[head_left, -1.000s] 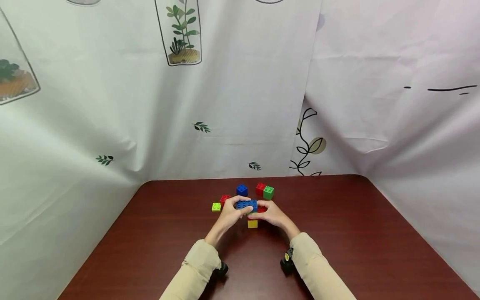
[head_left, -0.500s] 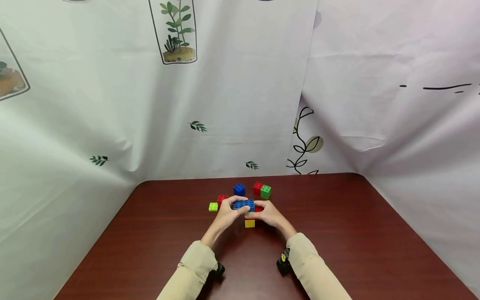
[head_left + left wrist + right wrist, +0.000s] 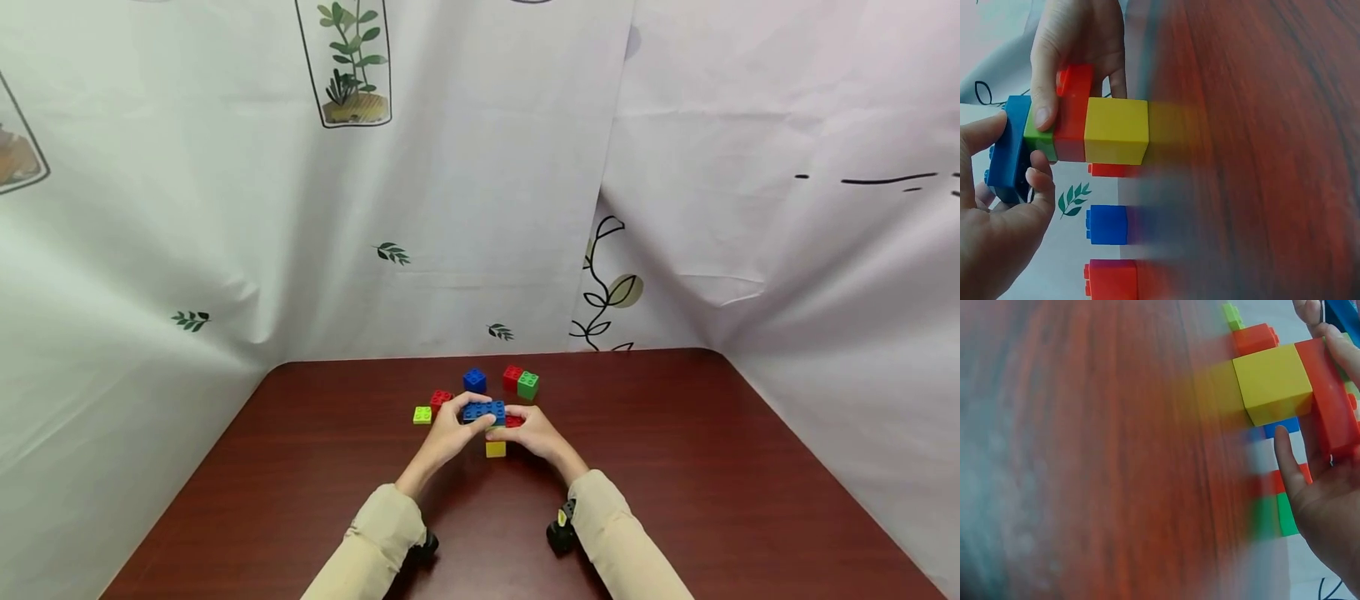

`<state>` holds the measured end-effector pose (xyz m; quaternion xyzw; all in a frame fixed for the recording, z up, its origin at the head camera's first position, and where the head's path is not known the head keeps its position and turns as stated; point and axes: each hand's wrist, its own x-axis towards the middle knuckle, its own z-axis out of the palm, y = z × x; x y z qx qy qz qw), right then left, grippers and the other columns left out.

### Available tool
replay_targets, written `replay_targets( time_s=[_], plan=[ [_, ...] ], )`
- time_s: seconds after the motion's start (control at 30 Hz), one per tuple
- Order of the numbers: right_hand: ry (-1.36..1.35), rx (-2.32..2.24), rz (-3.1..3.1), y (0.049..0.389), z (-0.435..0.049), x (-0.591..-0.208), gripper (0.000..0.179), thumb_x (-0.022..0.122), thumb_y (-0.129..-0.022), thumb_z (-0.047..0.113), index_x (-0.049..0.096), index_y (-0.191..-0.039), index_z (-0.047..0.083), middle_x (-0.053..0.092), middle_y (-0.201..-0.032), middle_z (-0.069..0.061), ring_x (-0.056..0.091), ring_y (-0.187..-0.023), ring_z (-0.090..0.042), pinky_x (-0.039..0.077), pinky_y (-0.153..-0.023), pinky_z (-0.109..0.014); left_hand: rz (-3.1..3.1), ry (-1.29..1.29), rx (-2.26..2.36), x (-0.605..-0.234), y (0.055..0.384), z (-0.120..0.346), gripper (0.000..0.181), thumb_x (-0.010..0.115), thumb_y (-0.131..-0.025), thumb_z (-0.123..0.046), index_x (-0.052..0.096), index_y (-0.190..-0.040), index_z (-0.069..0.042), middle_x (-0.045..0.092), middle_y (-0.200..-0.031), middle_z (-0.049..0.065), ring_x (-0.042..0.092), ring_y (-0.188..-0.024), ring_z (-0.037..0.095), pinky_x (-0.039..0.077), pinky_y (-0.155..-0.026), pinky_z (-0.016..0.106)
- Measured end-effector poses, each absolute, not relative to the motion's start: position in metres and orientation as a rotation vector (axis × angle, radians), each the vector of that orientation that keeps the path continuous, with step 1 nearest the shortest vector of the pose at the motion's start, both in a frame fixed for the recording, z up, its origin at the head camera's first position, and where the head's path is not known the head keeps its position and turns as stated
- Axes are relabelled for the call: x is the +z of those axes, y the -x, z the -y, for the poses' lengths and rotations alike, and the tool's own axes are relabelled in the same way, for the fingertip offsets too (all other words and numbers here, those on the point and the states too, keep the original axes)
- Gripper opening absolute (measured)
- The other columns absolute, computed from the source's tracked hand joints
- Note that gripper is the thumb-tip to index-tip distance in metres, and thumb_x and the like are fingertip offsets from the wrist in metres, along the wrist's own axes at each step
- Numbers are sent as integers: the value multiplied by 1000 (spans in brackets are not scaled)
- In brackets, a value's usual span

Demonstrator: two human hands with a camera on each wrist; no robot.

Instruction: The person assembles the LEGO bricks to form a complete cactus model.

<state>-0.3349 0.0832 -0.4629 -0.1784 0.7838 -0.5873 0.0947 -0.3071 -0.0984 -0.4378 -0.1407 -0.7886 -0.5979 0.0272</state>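
left hand pinches long blue studded plastic brick above cube-like yellow plastic block; right hand grips lime-green plastic brick and red plastic brick in between | yellow block apparently stands on wood-grained counter | probably light, stiff, smooth, sturdy; best held by flat sides | no readable brand or writing

no readable text, brand or number on the toy bricks, wood-grain tabletop or plant-printed backdrop cloth, yellow patch on the black right-wrist camera too small to read
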Motion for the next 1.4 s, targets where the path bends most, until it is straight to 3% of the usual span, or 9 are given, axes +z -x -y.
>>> replay_targets(
  time_s=[0.53,0.73,0.9,1.03,1.4],
  plan=[
    [438,-1765,-2334,335,-84,-466,42,78,-83,28,69,-118,6,71,-113,-11,61,-91,-15,54,-85,-26,2425,457,-1798,-412,283,95,34,67,-91,-13,60,-120,4,63,-119,22,60,-99,23,56,-90,42],
    [458,-1802,-2275,335,-83,-469,41,77,-84,25,68,-118,4,72,-109,-10,63,-88,-13,54,-83,-23,2394,432,-1810,-415,283,98,32,69,-90,-11,61,-117,3,65,-113,19,60,-89,17,57,-81,31],
    [469,-1792,-2264,334,-81,-469,43,76,-84,26,67,-119,3,73,-108,-8,63,-85,-12,54,-82,-23,2348,408,-1785,-440,302,110,33,76,-84,-15,66,-113,-1,68,-94,15,56,-75,13,51,-69,22],
    [457,-1770,-2285,333,-80,-470,43,76,-85,26,66,-120,3,72,-108,-9,62,-84,-11,55,-84,-28,2353,411,-1749,-450,308,119,36,78,-83,-18,67,-113,-2,68,-86,11,53,-73,12,48,-65,22],
    [463,-1760,-2280,313,-80,-439,39,73,-87,18,65,-118,-3,72,-107,-14,61,-82,-11,55,-91,-41,2348,367,-1713,-437,298,114,33,76,-82,-6,67,-112,2,69,-92,20,53,-75,15,46,-67,20]
  ],
)
